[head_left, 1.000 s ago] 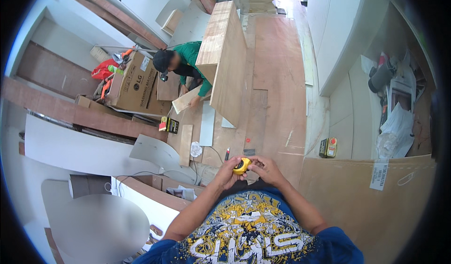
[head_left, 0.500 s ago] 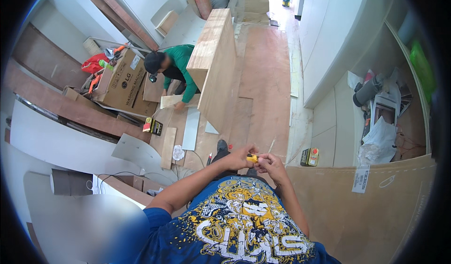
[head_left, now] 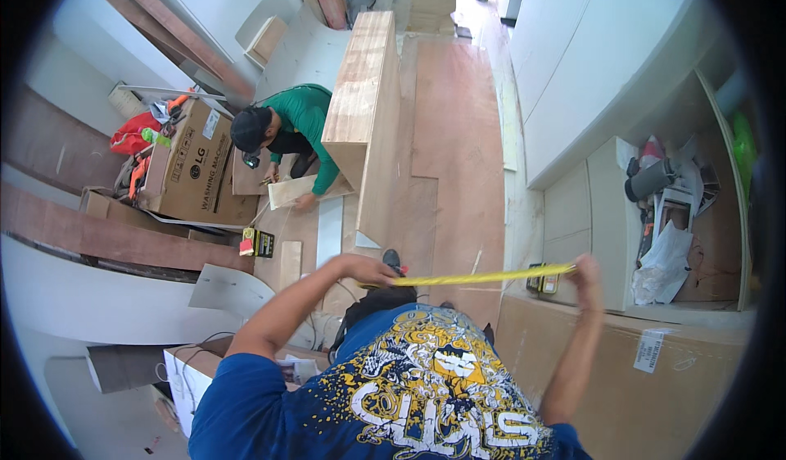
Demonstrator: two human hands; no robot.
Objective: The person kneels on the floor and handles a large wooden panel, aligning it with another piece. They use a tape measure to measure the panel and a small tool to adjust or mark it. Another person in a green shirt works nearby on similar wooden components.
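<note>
A yellow tape measure [head_left: 483,277] is stretched between my two hands, its blade running almost level in front of my body. My left hand [head_left: 370,271] is closed round the case end, which its fingers mostly hide. At the other side my right hand [head_left: 584,271] pinches the blade's free end. Beneath the blade lies the wood-covered floor [head_left: 458,214], with my dark shoe [head_left: 392,259] just below my left hand.
A tall plywood box [head_left: 372,108] stands ahead. Left of it a crouching co-worker in green [head_left: 299,116] handles a board [head_left: 286,192] beside a large carton [head_left: 195,161]. A cluttered open cabinet [head_left: 667,214] and a brown cardboard sheet [head_left: 589,362] are at right.
My hands were close together around the small yellow case. They have moved apart, right hand farthest, and the yellow blade is drawn out between them. The co-worker still bends over the board.
</note>
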